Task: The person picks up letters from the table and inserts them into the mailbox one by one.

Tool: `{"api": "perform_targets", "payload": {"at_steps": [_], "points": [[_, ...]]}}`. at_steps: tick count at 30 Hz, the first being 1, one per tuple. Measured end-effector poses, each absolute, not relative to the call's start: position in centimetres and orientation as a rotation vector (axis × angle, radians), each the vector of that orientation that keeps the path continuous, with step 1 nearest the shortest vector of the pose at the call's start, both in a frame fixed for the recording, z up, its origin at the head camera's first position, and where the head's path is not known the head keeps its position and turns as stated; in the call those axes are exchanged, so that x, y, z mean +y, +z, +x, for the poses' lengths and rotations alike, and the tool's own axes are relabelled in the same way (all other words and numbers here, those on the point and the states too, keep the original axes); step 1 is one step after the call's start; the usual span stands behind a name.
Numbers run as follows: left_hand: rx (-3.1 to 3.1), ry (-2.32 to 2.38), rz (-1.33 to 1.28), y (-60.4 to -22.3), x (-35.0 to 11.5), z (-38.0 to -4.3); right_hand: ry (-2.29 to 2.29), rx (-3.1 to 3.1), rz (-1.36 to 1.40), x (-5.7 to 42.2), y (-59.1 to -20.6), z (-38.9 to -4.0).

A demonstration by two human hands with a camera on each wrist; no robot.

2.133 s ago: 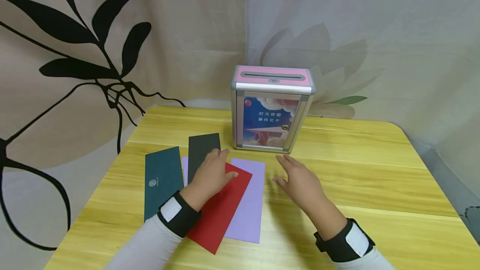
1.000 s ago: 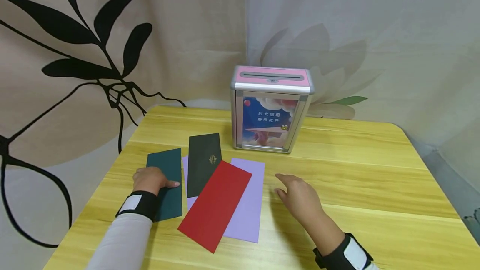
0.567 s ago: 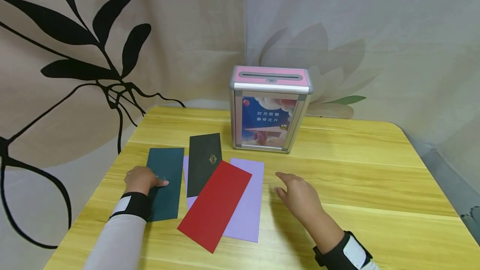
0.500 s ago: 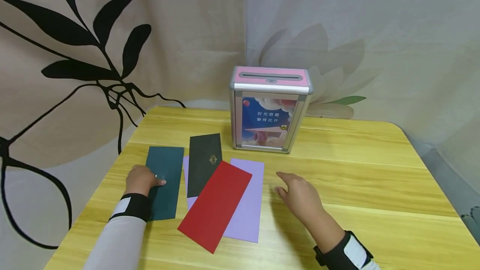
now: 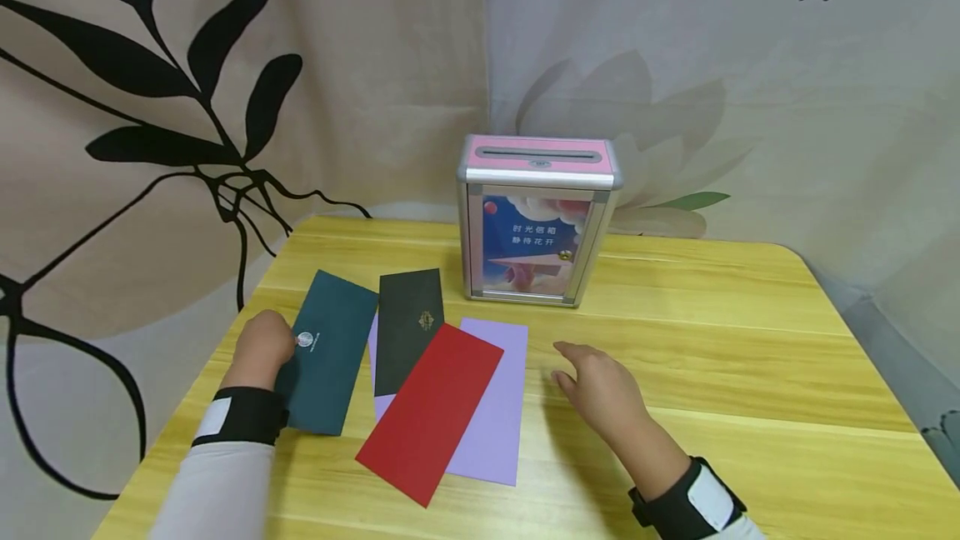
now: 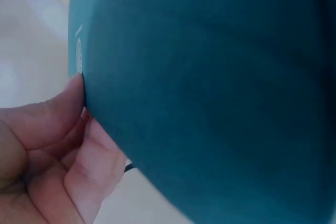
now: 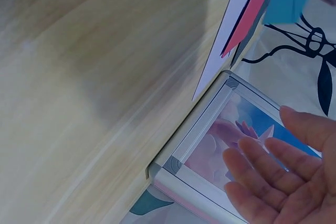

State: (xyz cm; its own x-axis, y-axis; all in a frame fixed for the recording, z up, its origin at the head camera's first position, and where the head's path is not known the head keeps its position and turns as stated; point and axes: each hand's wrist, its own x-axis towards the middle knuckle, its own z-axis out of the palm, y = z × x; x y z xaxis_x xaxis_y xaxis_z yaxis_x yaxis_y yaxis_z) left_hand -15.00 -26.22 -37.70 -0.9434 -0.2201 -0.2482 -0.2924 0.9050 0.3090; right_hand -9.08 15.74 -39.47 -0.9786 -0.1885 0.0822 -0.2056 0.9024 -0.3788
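My left hand (image 5: 262,347) pinches a dark teal envelope (image 5: 333,357) by its left edge. In the left wrist view, the thumb (image 6: 73,95) lies on the face beside a small white emblem and the curled fingers are behind. The right wrist view shows this envelope (image 7: 283,1) raised off the table. To its right lie a black envelope (image 5: 405,340) with a gold emblem, a red one (image 5: 431,415) set at a slant, and lilac paper (image 5: 495,407) beneath them. My right hand (image 5: 603,390) hovers above the table, fingers relaxed, holding nothing.
A pink and silver letter box (image 5: 536,240) with a slot on top stands at the back of the wooden table (image 5: 712,332). Behind it hang pale curtains (image 5: 390,90) with a black leaf print.
My left hand has gone from over the red and black envelopes to the teal one on the left, gripped its edge and lifted and turned it clockwise. The right hand shifted slightly down.
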Motion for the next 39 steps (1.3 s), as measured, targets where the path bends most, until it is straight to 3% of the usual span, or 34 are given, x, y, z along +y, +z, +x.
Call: {"api": "perform_targets", "payload": {"at_steps": [10,19,27,33,39], "points": [[3.140,0.747,-0.265,-31.4,-23.5,-13.5,0.614,-3.019,0.359,15.8,-38.4,-9.9],[3.321,1.363,-0.137,-26.4,-18.1,-13.2,0.779,-2.858,0.472,15.1,-32.8,-12.5],[3.477,1.827,0.582,-23.7,-12.5,-14.6,0.901,-2.517,0.661,13.8,-25.6,-14.2],[3.333,2.011,1.236,-22.3,-8.8,-16.6,0.916,-2.233,0.773,14.0,-23.3,-15.9],[3.239,2.029,1.497,-22.1,-6.5,-18.8,0.810,-2.103,0.662,15.2,-22.6,-17.9]]}}
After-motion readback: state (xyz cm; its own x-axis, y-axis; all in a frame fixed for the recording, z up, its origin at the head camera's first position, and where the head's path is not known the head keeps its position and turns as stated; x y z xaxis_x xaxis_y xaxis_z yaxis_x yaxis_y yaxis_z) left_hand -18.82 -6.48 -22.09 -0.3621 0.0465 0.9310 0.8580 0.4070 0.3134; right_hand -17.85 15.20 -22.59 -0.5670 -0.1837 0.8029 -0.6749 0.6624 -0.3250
